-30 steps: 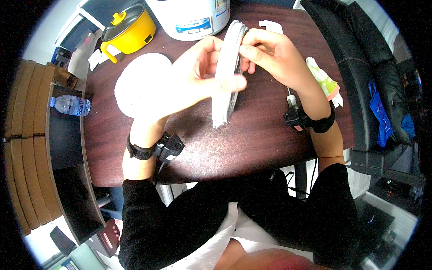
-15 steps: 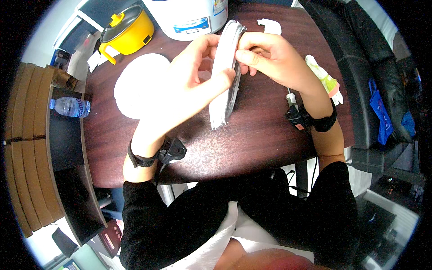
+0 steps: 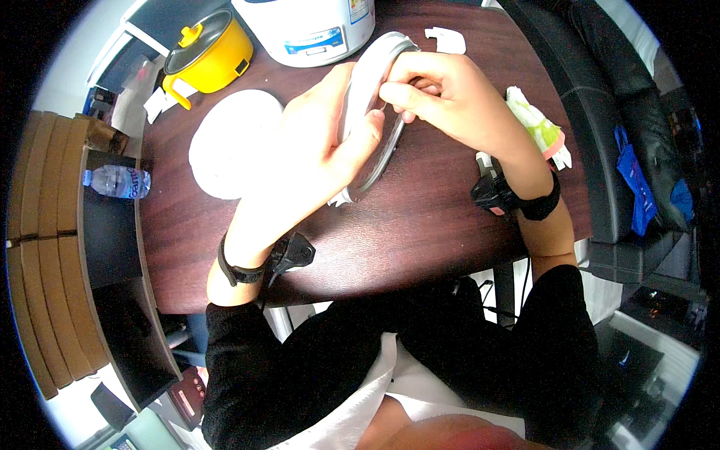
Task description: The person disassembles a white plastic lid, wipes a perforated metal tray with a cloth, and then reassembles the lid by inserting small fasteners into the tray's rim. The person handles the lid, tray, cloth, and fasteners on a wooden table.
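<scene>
Upright and tilted over the table, a white round lid [image 3: 363, 86] with a grey rim and a shiny inner face is held between both hands. My left hand [image 3: 319, 135] grips its left side, thumb over the rim and fingers behind. At the upper right rim, my right hand [image 3: 442, 94] is closed with thumb and forefinger pinched together against the edge. What those fingertips pinch is too small to make out. Left of my left hand lies a white round dish-like thing [image 3: 225, 146], washed out by glare and partly covered by my hand.
A yellow pot [image 3: 217, 64] with a dark lid stands at the far left, beside a white appliance [image 3: 307, 30] with a blue label. A white plastic piece [image 3: 448, 40] and a green-and-white crumpled packet [image 3: 532, 124] lie right. A water bottle [image 3: 120, 181] rests beyond the table's left edge.
The lid has turned, so more of its inner face and rim shows. Both hands have shifted slightly left with it, keeping their hold.
</scene>
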The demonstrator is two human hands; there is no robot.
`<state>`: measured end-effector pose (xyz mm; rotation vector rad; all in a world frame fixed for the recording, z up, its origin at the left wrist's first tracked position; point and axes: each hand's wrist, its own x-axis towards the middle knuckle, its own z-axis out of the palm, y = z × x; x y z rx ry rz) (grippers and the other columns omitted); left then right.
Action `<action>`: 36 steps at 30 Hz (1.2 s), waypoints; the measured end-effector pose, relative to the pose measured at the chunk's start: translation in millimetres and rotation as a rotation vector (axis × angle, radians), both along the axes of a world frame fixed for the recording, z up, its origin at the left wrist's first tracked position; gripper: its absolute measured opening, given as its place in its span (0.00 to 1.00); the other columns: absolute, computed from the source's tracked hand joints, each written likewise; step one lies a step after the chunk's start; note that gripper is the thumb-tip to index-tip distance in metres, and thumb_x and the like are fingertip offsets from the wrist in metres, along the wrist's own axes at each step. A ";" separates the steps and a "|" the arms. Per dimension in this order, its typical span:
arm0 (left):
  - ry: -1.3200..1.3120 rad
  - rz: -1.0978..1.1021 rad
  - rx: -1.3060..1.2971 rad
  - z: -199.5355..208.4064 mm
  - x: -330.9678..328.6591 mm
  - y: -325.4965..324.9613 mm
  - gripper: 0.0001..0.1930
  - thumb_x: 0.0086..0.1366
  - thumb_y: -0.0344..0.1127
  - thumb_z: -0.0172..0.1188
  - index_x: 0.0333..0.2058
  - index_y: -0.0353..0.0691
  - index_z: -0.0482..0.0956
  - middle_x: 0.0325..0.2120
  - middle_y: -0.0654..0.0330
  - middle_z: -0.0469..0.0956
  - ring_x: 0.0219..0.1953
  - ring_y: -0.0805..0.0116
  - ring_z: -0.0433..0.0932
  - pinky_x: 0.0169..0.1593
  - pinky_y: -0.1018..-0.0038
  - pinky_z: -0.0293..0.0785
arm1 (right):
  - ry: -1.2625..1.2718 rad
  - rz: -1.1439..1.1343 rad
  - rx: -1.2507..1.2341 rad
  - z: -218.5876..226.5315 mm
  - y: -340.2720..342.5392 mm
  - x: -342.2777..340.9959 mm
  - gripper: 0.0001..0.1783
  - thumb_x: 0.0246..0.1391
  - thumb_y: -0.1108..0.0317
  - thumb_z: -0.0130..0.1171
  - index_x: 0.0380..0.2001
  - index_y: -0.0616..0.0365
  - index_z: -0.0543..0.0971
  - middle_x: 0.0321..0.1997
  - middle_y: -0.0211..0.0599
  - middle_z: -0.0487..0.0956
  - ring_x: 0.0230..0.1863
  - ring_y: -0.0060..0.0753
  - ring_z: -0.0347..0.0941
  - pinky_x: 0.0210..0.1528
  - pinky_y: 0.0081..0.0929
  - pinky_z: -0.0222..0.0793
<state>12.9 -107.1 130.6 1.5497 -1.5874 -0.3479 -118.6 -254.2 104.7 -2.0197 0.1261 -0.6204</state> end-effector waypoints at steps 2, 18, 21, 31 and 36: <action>-0.042 -0.008 -0.072 -1.8 -0.1 -0.5 0.17 0.58 0.36 0.55 0.43 0.31 0.70 0.27 0.45 0.77 0.29 0.52 0.79 0.35 0.65 0.73 | 0.006 0.023 0.010 4.5 -4.7 -3.5 0.09 0.57 0.67 0.57 0.30 0.63 0.78 0.23 0.29 0.76 0.23 0.17 0.71 0.26 0.17 0.67; -0.566 0.013 -0.250 5.5 -7.2 8.0 0.21 0.50 0.29 0.61 0.45 0.38 0.71 0.32 0.54 0.69 0.34 0.57 0.74 0.35 0.68 0.74 | -0.791 -0.270 -0.076 -0.9 -27.2 3.2 0.09 0.65 0.68 0.40 0.34 0.61 0.66 0.34 0.41 0.73 0.39 0.44 0.76 0.43 0.32 0.71; -0.576 -0.107 -0.362 -1.1 -20.7 8.9 0.24 0.43 0.30 0.65 0.43 0.39 0.72 0.29 0.59 0.68 0.30 0.64 0.73 0.26 0.72 0.73 | -0.931 -0.080 0.012 -0.5 -15.7 -12.6 0.13 0.67 0.62 0.36 0.33 0.57 0.65 0.23 0.37 0.67 0.20 0.32 0.66 0.25 0.31 0.64; -0.023 -0.036 -0.179 -29.2 -7.9 -17.0 0.27 0.63 0.51 0.53 0.49 0.31 0.69 0.41 0.49 0.72 0.46 0.56 0.72 0.46 0.64 0.73 | -1.212 0.090 0.101 33.5 -15.8 -53.4 0.15 0.63 0.62 0.23 0.37 0.54 0.62 0.17 0.50 0.66 0.09 0.35 0.55 0.15 0.31 0.56; 1.310 -0.308 0.612 -60.7 13.7 -45.3 0.25 0.68 0.45 0.49 0.52 0.26 0.66 0.43 0.48 0.76 0.35 0.68 0.81 0.38 0.76 0.81 | -1.251 0.126 0.127 37.6 -22.0 -57.5 0.17 0.63 0.61 0.23 0.38 0.53 0.65 0.18 0.49 0.68 0.08 0.35 0.56 0.18 0.34 0.57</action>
